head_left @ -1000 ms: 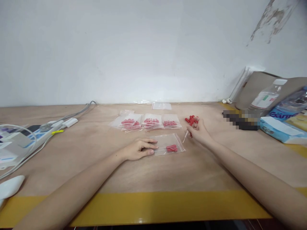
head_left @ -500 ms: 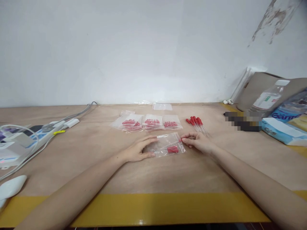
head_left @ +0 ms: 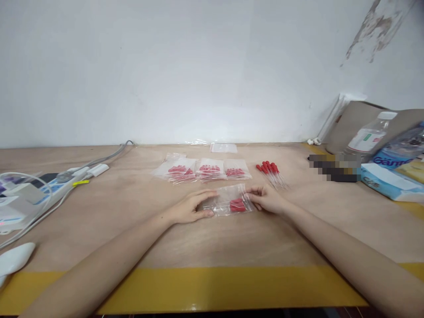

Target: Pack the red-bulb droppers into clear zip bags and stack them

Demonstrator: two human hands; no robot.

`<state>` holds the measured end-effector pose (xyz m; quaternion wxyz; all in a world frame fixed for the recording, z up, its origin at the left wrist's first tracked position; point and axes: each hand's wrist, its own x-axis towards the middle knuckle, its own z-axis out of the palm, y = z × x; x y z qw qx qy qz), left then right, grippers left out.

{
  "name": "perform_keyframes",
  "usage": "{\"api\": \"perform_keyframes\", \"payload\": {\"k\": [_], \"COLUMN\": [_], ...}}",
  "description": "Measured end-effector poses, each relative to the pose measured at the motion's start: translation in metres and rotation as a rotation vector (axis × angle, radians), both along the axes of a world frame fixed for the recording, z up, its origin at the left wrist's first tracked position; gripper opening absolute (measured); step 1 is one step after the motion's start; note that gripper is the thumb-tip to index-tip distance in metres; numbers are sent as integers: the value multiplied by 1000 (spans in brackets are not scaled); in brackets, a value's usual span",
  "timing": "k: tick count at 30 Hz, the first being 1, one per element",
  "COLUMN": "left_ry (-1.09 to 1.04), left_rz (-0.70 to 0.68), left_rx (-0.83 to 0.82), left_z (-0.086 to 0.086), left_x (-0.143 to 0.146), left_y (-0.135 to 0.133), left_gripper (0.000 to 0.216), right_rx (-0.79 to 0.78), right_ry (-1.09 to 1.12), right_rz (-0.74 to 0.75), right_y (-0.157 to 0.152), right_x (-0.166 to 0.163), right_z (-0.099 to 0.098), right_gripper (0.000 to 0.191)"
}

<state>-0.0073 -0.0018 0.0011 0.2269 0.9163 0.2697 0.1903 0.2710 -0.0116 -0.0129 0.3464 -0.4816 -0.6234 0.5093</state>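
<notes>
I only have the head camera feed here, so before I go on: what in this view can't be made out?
Head view only:
- Count of red-tipped pieces in the clear bag: too small, overlapping.
- Right hand: its grip on the bag's right edge is unclear, fingertips curl out of sight.
- Left hand: palm side hidden against the table.
- Dark object at right: pixelated.
- Bottle label: too small to read.
- Blue packs: cut off by the right edge.

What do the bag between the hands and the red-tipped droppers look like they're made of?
Bag: thin clear plastic film, glossy; the table shows through it and it glints. Loose droppers: matte red bulbs, probably rubber, on thin clear stems, glass or plastic; cannot tell which.
</notes>
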Motion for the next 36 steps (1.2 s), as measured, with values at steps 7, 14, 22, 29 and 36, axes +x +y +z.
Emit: {"api": "perform_keyframes", "payload": {"k": [7, 14, 22, 29, 36], "left_ry": [62, 69, 63, 67, 65], "left_rz": [31, 34, 32, 33, 22], "left_rx": [-32, -33, -28, -25, -13], "left_z": [-2, -2, -2, 0, -1], "left_x": [0, 0, 0, 0, 0], "left_y": [0, 1, 1, 0, 1], "left_gripper": [39, 39, 39, 39, 39], "right_rx": [371, 302, 236, 338, 176], "right_ry": [-656, -1042, -836, -331, 221], "right_rz": [-532, -675, -657, -702, -452], "right_y": [21, 39, 44, 38, 14], "right_x": [41, 50, 42, 35, 8], "right_z": [11, 13, 5, 5, 4], "right_gripper": [22, 28, 25, 31, 85]}}
